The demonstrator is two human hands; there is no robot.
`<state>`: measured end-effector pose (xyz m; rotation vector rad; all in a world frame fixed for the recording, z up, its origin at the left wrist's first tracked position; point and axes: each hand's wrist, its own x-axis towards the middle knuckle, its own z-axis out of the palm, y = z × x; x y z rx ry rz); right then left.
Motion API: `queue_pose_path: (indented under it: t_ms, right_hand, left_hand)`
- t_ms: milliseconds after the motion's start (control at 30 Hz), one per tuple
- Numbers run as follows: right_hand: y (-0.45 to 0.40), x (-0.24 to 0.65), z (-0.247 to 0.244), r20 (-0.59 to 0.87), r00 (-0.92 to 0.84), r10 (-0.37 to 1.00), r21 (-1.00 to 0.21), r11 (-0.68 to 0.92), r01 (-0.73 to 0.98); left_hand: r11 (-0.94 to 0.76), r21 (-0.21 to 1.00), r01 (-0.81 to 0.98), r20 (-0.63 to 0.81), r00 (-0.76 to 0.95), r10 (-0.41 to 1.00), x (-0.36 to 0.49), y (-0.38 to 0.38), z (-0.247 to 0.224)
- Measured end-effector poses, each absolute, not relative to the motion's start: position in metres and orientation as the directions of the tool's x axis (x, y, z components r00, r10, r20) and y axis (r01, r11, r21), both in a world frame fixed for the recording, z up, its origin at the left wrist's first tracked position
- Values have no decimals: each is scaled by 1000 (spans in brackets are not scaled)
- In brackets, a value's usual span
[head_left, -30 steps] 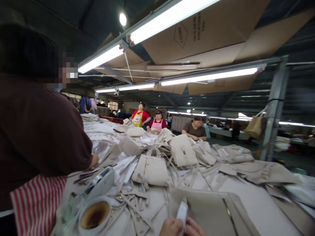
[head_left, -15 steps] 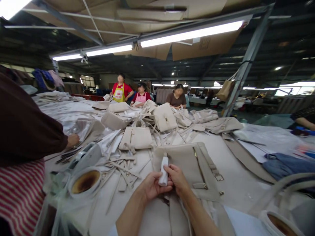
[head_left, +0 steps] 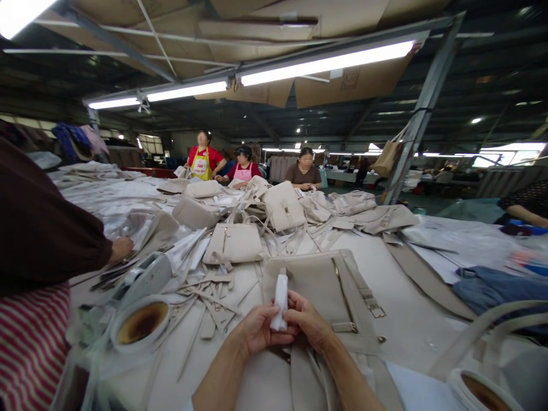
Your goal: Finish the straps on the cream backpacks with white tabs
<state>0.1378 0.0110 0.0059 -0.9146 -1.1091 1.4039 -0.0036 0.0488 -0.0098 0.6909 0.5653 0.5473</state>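
Between my two hands a small white wrapped bundle (head_left: 280, 301) stands nearly upright, a beige tip showing at its top. My left hand (head_left: 261, 330) has its fingers round the lower left side of the bundle. From the right, my right hand (head_left: 306, 319) pinches it with thumb and fingers. Just beyond lies a flat beige bag (head_left: 312, 285) with a gold zip and a buckled strap. More beige material lies under my wrists.
Beige straps (head_left: 216, 308) lie left of my hands, near a bowl of brown liquid (head_left: 143, 323) and a tape dispenser (head_left: 143, 279). Bags (head_left: 234, 242) are heaped beyond. A person's sleeve (head_left: 47, 222) reaches in at left. Another bowl (head_left: 486, 391) sits front right. Several people work further back.
The view has shifted slightly. Both hands still hold the white bundle, which now stands a little more upright. The hand of the person at left has moved slightly.
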Motion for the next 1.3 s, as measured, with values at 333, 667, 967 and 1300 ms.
queue_pose_path:
  t_ms: [333, 667, 967, 1300]
  right_hand:
    - [18, 134, -2, -25, -104, 994, -968, -50, -245]
    - [28, 123, -2, 23, 184, 983, -987, 52, -155]
    - [-50, 175, 41, 179, 381, 907, -969, 95, 230]
    - [-246, 399, 85, 199, 865, 461, -780, -460, 425]
  left_hand:
    - [466, 841, -275, -265, 543, 797, 14, 42, -12]
    - [595, 722, -352, -402, 486, 776, 8, 23, -5]
    - [491, 825, -281, -392, 342, 854, 15, 19, -2]
    - [485, 848, -214, -385, 379, 841, 12, 20, 5]
